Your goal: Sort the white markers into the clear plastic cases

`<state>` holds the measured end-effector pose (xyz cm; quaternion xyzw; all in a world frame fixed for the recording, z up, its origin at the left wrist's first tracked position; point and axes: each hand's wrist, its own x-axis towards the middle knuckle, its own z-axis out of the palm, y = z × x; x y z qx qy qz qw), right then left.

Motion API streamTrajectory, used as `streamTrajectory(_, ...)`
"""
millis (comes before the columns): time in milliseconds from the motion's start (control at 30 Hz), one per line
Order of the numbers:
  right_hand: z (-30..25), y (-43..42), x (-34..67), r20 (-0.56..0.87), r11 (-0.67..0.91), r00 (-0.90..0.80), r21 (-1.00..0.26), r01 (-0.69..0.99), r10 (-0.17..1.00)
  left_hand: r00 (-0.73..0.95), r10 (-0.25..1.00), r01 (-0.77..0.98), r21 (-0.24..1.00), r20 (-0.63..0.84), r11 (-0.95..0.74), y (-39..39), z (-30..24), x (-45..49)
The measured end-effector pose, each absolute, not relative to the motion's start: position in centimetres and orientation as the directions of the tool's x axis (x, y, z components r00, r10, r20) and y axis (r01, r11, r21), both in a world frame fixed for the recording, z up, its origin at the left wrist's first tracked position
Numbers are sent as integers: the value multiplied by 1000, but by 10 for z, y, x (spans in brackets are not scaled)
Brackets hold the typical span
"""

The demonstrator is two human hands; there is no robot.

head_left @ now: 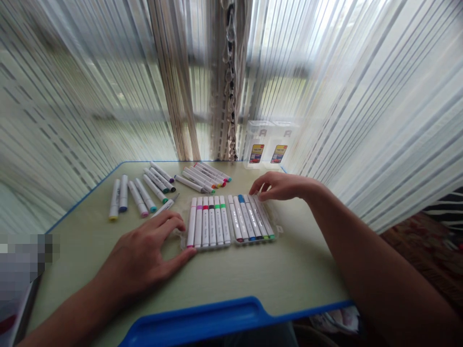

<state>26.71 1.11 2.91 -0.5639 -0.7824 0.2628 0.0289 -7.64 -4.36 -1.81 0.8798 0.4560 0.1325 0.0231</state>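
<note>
A clear plastic marker case point(231, 245) lies unfolded on the table, with a row of white markers in each half. The left row of markers point(210, 221) shows pink, purple, red, black and green bands. In the right row of markers point(249, 217), one has a blue cap end. My left hand point(144, 250) rests at the case's left edge, thumb by its near corner, fingers apart. At the far right corner, my right hand point(278, 185) bends its fingers down onto the tops of the markers. Whether those fingertips grip anything is hidden.
Loose markers point(144, 190) lie scattered at the back left, with another group of markers point(204, 177) behind the case. Two clear boxes with labels point(269, 147) stand at the back right against the string curtain point(202, 96). A blue rim point(195, 318) borders the table's front.
</note>
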Motion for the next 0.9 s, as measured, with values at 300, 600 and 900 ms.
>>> streamTrajectory(300,12,18,268,-248,-58,-168,-703,709,954,552,769,712,297,322,-636,-46,-20,-71)
streamTrajectory(600,4,22,262,-364,-335,-4,-862,381,932,494,777,673,395,390,-625,-47,-25,-77)
streamTrajectory(900,13,20,250,-314,-310,-3,-938,157,949,479,672,619,325,566,-715,-46,-23,-81)
